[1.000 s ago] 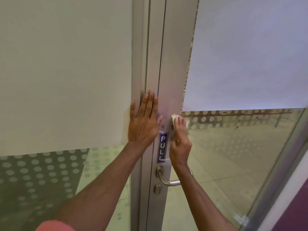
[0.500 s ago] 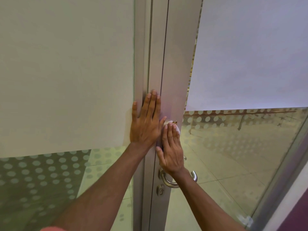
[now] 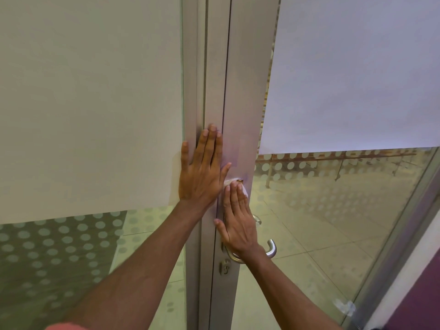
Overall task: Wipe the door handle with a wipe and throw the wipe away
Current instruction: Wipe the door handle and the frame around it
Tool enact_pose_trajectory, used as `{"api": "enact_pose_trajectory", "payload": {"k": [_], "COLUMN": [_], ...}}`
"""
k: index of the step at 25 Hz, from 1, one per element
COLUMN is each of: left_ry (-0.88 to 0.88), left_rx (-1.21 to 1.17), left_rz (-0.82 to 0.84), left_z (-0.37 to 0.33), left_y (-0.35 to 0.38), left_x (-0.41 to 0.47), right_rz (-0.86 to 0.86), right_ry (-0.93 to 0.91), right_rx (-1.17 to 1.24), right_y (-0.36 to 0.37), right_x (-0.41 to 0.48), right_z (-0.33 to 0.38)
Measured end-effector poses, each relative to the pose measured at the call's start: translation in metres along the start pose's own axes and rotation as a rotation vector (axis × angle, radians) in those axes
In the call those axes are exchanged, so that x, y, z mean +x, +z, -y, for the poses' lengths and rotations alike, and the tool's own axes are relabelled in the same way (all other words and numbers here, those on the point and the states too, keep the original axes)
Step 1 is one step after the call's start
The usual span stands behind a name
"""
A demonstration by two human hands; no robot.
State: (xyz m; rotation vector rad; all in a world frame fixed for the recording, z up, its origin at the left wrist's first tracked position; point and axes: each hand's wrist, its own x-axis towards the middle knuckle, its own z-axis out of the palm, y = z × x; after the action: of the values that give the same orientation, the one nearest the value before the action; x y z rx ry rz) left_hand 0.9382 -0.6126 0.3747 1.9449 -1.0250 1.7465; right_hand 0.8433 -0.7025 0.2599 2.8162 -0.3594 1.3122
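A silver lever door handle [image 3: 271, 250] sticks out from the metal door stile [image 3: 240, 120], with a keyhole [image 3: 225, 267] just below it. My right hand [image 3: 238, 222] lies flat against the stile above the handle and presses a white wipe [image 3: 242, 189] under its fingertips; my wrist hides part of the handle. My left hand [image 3: 202, 170] rests flat with fingers spread on the frame beside it, touching nothing else.
Glass panels with frosted dots [image 3: 59, 253] flank the frame, and white blinds [image 3: 90, 103] cover their upper parts. Tiled floor [image 3: 309, 234] shows through the right pane. A purple wall edge [image 3: 423, 294] stands at the lower right.
My right hand has turned from an upright grip on the wipe to a flat palm pressing it on the stile, covering the PULL sticker. The left hand has stayed put.
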Motion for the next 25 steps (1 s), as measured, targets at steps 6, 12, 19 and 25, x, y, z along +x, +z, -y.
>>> {"api": "enact_pose_trajectory", "payload": {"k": [6, 12, 19, 25], "left_ry": [-0.004, 0.005, 0.0, -0.001], "left_rx": [-0.011, -0.001, -0.004, -0.006], "left_rz": [-0.004, -0.011, 0.001, 0.006], "left_z": [-0.001, 0.0, -0.002, -0.001], "left_y": [0.001, 0.0, 0.0, -0.002], "left_x": [-0.001, 0.0, 0.0, 0.0], "right_rz": [-0.06, 0.02, -0.07, 0.021], "right_ry": [0.032, 0.025, 0.063, 0.007], "right_rx": [-0.018, -0.052, -0.032, -0.061], "right_y": [-0.01, -0.001, -0.018, -0.008], "right_x": [0.021, -0.008, 0.03, -0.016], "right_z": [-0.014, -0.015, -0.018, -0.024]}}
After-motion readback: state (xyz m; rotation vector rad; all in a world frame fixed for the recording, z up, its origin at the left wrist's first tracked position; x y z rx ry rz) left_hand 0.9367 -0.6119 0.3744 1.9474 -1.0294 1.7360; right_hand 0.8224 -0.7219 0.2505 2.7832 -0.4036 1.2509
